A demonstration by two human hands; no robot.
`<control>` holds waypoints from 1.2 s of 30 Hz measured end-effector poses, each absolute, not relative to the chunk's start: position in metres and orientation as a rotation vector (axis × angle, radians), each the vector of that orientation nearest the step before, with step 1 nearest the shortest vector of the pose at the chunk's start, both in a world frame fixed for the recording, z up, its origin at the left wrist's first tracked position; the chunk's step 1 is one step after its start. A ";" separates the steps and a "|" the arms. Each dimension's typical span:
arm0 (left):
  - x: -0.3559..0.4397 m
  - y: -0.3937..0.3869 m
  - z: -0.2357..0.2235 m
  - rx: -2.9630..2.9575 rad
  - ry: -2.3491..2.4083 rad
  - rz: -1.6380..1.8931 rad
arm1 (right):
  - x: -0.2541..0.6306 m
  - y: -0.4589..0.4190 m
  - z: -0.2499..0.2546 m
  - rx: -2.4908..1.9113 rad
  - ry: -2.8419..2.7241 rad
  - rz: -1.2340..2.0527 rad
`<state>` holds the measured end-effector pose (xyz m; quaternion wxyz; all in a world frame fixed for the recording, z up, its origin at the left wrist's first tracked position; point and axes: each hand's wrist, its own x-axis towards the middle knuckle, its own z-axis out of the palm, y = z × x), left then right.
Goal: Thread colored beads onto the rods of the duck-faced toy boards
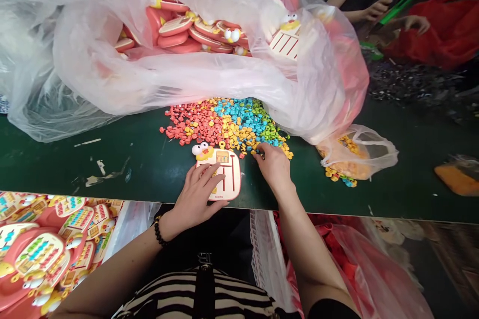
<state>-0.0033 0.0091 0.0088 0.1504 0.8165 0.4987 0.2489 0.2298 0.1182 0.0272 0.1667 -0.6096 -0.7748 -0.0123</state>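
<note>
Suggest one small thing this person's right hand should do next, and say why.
Probably the right hand should pinch a few small pieces from the coloured pile and bring them to the cream-and-red toy board. Its fingertips are at the pile's edge, close to the board, and the left hand is pressing the board steady on the green table.

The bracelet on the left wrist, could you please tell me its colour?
Black beads; the head view shows the bracelet best.
</note>
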 end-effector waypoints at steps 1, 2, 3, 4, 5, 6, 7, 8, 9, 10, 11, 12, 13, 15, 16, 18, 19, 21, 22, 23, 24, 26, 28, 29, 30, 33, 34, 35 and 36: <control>-0.003 0.009 0.009 2.344 1.436 0.716 | 0.228 0.118 0.023 -1.728 -2.179 -0.061; -0.003 0.009 0.009 2.345 1.436 0.717 | 0.226 0.118 0.020 -1.715 -2.157 -0.072; -0.003 0.009 0.009 2.346 1.435 0.718 | 0.226 0.118 0.016 -1.702 -2.147 -0.063; -0.003 0.009 0.008 2.348 1.433 0.719 | 0.226 0.119 0.014 -1.691 -2.148 -0.037; -0.003 0.009 0.008 2.350 1.434 0.722 | 0.227 0.120 0.013 -1.685 -2.156 -0.002; -0.003 0.009 0.008 2.351 1.436 0.723 | 0.229 0.121 0.014 -1.684 -2.164 0.032; -0.003 0.009 0.008 2.353 1.441 0.724 | 0.230 0.122 0.016 -1.686 -2.169 0.062; -0.003 0.009 0.007 2.353 1.446 0.723 | 0.231 0.123 0.018 -1.693 -2.162 0.081; -0.003 0.008 0.007 2.353 1.452 0.722 | 0.231 0.122 0.022 -1.699 -2.144 0.089; -0.003 0.008 0.007 2.355 1.453 0.719 | 0.229 0.122 0.025 -1.700 -2.112 0.090; -0.003 0.008 0.007 2.358 1.450 0.716 | 0.225 0.120 0.029 -1.688 -2.070 0.090; -0.002 0.008 0.008 2.362 1.445 0.714 | 0.219 0.117 0.031 -1.660 -2.028 0.096; -0.002 0.008 0.008 2.367 1.441 0.714 | 0.211 0.114 0.033 -1.613 -2.000 0.111; 0.000 0.008 0.008 2.376 1.449 0.720 | 0.193 0.106 0.031 -1.476 -2.034 0.161; 0.001 0.008 0.008 2.379 1.463 0.724 | 0.184 0.102 0.029 -1.401 -2.092 0.182; 0.002 0.008 0.008 2.379 1.496 0.727 | 0.171 0.094 0.021 -1.282 -2.219 0.179; 0.002 0.008 0.007 2.380 1.508 0.729 | 0.168 0.091 0.017 -1.251 -2.262 0.161; 0.003 0.008 0.006 2.384 1.521 0.731 | 0.169 0.084 0.011 -1.232 -2.304 0.128; 0.003 0.008 0.005 2.387 1.521 0.733 | 0.171 0.081 0.009 -1.229 -2.321 0.124; 0.003 0.008 0.004 2.389 1.522 0.735 | 0.175 0.077 0.009 -1.216 -2.340 0.128; 0.003 0.008 0.004 2.390 1.523 0.737 | 0.178 0.073 0.009 -1.199 -2.359 0.138; 0.004 0.008 0.004 2.384 1.529 0.744 | 0.180 0.064 0.011 -1.182 -2.377 0.179; 0.004 0.009 0.005 2.370 1.538 0.761 | 0.176 0.053 0.013 -1.207 -2.354 0.226; 0.005 0.009 0.005 2.362 1.541 0.768 | 0.173 0.047 0.013 -1.220 -2.334 0.243; 0.005 0.009 0.005 2.356 1.542 0.772 | 0.169 0.043 0.013 -1.223 -2.318 0.262; 0.005 0.009 0.005 2.357 1.543 0.768 | 0.165 0.034 0.013 -1.119 -2.320 0.341; 0.005 0.009 0.005 2.365 1.544 0.771 | 0.168 0.033 0.014 -1.070 -2.322 0.366; 0.004 0.009 0.005 2.375 1.544 0.774 | 0.173 0.032 0.014 -1.052 -2.296 0.360; 0.004 0.009 0.006 2.384 1.542 0.775 | 0.181 0.031 0.014 -1.085 -2.229 0.308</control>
